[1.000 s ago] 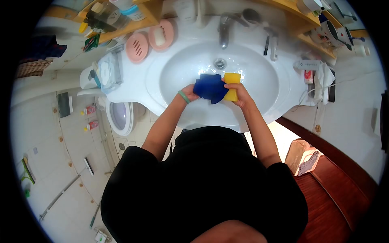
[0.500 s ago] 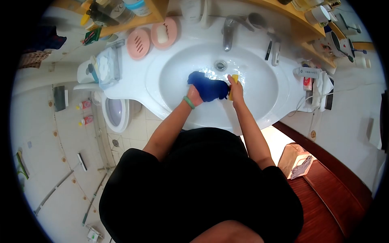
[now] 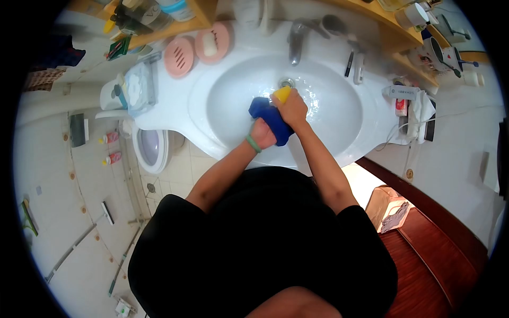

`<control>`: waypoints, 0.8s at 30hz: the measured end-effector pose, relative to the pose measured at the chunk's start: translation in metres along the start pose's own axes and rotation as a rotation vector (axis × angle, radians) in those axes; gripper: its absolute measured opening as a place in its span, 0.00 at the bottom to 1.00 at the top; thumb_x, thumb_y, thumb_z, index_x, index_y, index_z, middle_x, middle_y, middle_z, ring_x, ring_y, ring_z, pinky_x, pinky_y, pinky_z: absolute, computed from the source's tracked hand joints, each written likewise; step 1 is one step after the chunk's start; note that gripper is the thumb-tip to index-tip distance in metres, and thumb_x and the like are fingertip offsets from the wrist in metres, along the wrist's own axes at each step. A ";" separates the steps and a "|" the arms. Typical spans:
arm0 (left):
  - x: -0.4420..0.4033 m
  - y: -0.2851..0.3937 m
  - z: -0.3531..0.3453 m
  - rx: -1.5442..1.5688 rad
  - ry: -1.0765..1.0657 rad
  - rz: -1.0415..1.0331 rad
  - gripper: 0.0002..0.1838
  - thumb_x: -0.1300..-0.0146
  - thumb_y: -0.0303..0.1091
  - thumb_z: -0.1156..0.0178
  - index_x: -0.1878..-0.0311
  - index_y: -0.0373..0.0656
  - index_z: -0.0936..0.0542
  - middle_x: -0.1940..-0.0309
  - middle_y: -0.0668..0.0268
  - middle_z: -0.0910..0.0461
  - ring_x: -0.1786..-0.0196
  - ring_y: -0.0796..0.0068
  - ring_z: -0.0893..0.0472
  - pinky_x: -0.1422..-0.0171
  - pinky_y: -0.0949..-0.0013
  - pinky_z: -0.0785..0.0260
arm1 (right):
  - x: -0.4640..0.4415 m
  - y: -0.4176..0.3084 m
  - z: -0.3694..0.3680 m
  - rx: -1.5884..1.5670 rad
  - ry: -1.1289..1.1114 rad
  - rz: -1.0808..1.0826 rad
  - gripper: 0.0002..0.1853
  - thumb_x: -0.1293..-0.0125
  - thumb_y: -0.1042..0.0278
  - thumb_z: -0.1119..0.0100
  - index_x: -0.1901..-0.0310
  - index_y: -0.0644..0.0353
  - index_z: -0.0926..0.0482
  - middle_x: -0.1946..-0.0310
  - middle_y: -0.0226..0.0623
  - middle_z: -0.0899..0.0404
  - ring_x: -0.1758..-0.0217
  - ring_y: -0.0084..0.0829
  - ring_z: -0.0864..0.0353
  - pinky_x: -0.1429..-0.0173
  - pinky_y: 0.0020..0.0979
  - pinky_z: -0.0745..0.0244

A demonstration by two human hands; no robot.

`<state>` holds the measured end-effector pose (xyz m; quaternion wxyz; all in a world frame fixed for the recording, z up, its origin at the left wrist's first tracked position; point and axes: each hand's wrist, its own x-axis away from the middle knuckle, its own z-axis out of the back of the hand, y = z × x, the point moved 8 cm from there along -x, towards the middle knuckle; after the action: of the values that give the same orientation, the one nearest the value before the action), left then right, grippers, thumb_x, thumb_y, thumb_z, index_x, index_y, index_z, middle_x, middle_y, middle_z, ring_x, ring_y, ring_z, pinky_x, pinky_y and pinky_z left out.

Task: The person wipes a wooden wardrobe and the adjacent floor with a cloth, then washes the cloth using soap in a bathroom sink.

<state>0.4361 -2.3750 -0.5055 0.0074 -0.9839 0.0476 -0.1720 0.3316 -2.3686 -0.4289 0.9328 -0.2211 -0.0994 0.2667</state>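
Observation:
My left hand [image 3: 263, 134], with a green bangle at its wrist, is closed on a bunched dark blue cloth [image 3: 279, 125] over the white sink [image 3: 225, 114]. In my right hand [image 3: 292, 110] is a yellow bar of soap [image 3: 282, 94], its end showing beyond the fingers. The soap hand is right against the upper part of the cloth. Part of the cloth is hidden under both hands. Behind them sit the drain [image 3: 287, 83] and the grey faucet [image 3: 297, 45].
Two pink soap dishes [image 3: 179, 57] stand at the back left, one with a white soap [image 3: 210, 45]. A black pen-like item [image 3: 349, 64] lies right of the faucet. Wooden shelves [image 3: 382, 26] overhang the back, and a toilet [image 3: 151, 148] is at the left.
My right hand has moved left and up with the soap and now meets the cloth. My left hand has shifted slightly right, and the cloth is more bunched and hangs lower.

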 end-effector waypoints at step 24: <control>0.007 0.008 -0.026 0.004 0.038 0.071 0.30 0.31 0.51 0.65 0.35 0.38 0.40 0.35 0.56 0.39 0.34 0.58 0.37 0.29 0.56 0.49 | -0.021 0.103 -0.076 -0.594 -0.483 -0.342 0.39 0.48 0.35 0.42 0.53 0.72 0.32 0.57 0.52 0.22 0.53 0.43 0.21 0.52 0.42 0.27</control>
<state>0.4329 -2.3832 -0.4792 0.0147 -0.9782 0.0821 -0.1902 0.2907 -2.3293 -0.5452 0.8091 -0.3920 -0.4234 0.1118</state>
